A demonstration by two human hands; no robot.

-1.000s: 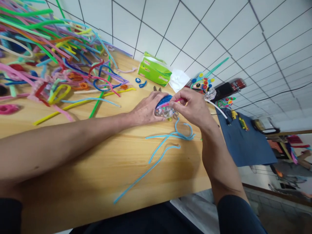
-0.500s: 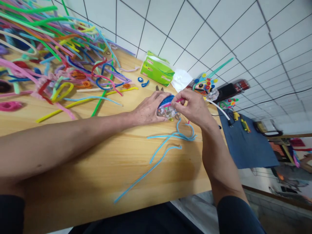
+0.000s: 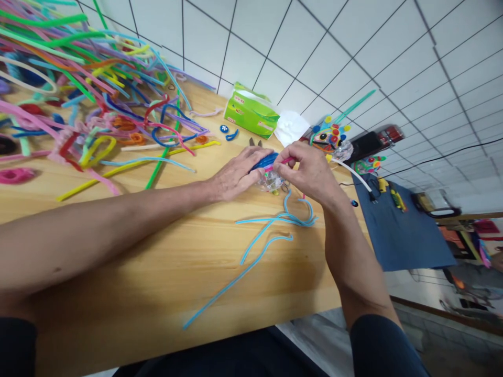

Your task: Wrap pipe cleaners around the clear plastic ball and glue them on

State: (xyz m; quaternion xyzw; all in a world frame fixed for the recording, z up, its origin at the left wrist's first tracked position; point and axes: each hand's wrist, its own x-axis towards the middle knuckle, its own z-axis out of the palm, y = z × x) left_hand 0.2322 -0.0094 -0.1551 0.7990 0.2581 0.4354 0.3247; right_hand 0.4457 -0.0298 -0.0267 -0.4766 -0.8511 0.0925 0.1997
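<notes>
Blue coil [image 3: 265, 161] and pink strip [image 3: 269, 168] between the hands [image 3: 236, 175], left thumb [image 3: 251, 179] now higher

Clear, blue-wrapped object [image 3: 271, 180], mid-frame over worktop [image 3: 251, 283], held between both hands; pink strip [image 3: 288, 160] across it, pinched at right.

Both sleeves I get on my feed are dark, close to black with a bluish cast: the left sleeve [image 3: 18, 345] is cut off by the picture's edge, while the right sleeve [image 3: 387, 348] shows more of its plain, smooth cloth. Each ends in a simple edge, leaving the forearms bare. I can make out a small round mole [image 3: 57, 270] on the left forearm [image 3: 118, 222] (a handy landmark for me). The right forearm [image 3: 353, 251] narrows towards the wrist. Down at my lower border, dark clothing [image 3: 220, 358] covers the lap, its details lost in shadow.
</notes>
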